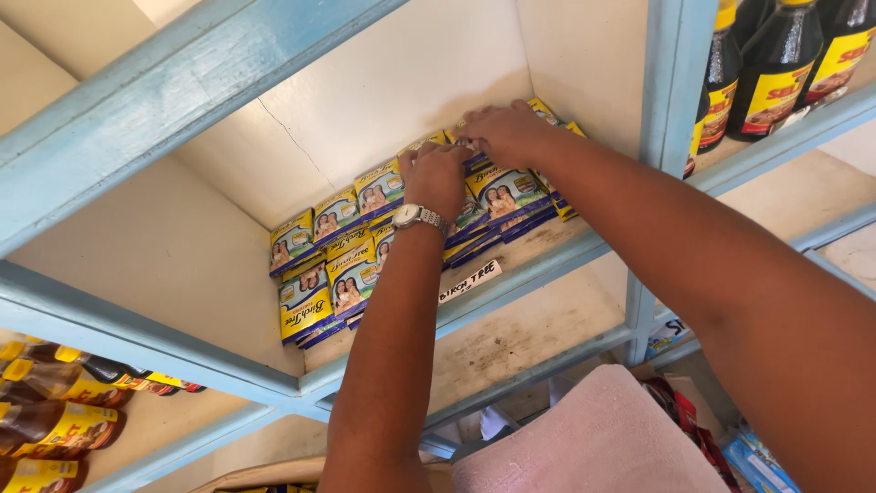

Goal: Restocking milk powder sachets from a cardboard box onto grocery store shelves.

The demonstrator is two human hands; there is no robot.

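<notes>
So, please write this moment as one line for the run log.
left hand: on yellow packets | right hand: on same packets at the back | place: blue shelf | nearby: dark bottles

A pale blue wooden shelf frame (pixel 164 91) with a cracked cream back wall (pixel 365 100) stands in daylight; dark sauce bottles (pixel 776 64) fill neighbouring shelves.

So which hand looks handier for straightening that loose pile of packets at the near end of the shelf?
Probably the left hand. It rests on the yellow and blue packets mid-row, closer to the tilted ones at the near end. The right hand is at the far end of the shelf, by the back corner.
</notes>
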